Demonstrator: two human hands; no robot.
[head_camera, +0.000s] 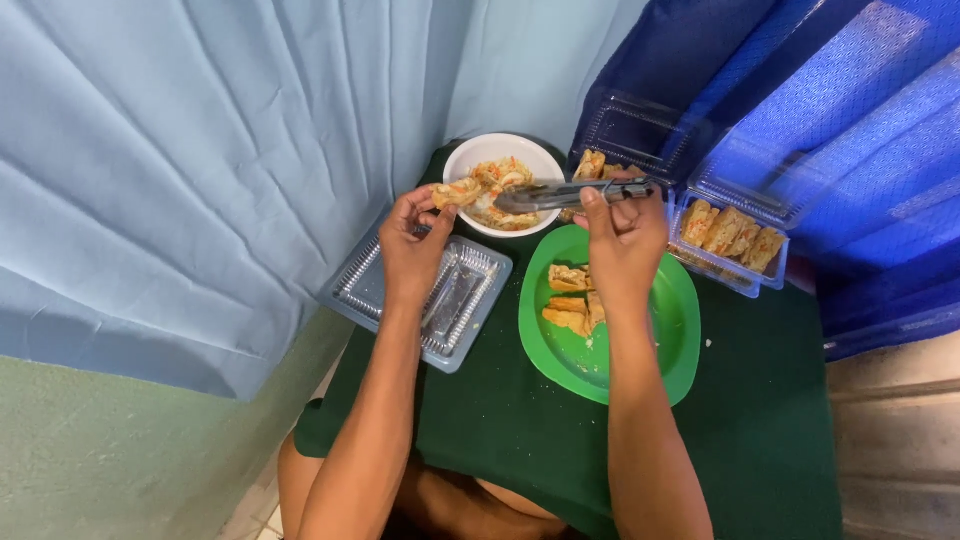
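Both hands work over a green-covered counter (760, 420). At six o'clock of them lies a green plate (655, 365) with fried pieces; a clear tray (470, 300) lies under the left wrist. The right hand (625, 235) is closed on metal tongs (560, 194) reaching into the white bowl (462, 158) at twelve o'clock. The left hand (412, 240) pinches a fried piece (455, 193) at the bowl's rim.

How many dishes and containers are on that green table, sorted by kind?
White bowl: 1
Green plate: 1
Clear plastic clamshell boxes: 3: an empty one under the left hand, one filled with fried pieces, one behind the tongs
Total: 5
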